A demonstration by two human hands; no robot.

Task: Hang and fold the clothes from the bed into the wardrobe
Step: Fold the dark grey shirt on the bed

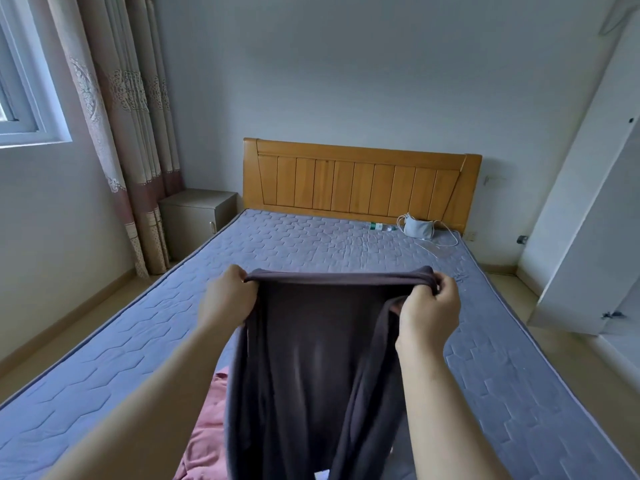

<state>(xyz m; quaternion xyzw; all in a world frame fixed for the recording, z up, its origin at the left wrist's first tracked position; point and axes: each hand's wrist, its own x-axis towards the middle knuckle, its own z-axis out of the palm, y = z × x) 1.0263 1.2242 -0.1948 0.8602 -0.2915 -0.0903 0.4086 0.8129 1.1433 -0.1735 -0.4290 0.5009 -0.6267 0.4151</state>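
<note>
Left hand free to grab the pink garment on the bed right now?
Probably not. The left hand grips one end of the dark garment, the right hand the other, and that cloth hangs partly over the pink garment.

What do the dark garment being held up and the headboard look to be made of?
Dark garment: soft matte knit, probably cotton jersey; it drapes limply and bunches where the left hand and right hand grip it. Headboard: honey-coloured wood with slight sheen, judging by its vertical planks.

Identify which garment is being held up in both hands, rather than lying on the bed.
The dark brown garment: the left hand and right hand grip its top edge, stretched between them. The pink garment lies crumpled on the mattress, untouched.
</note>
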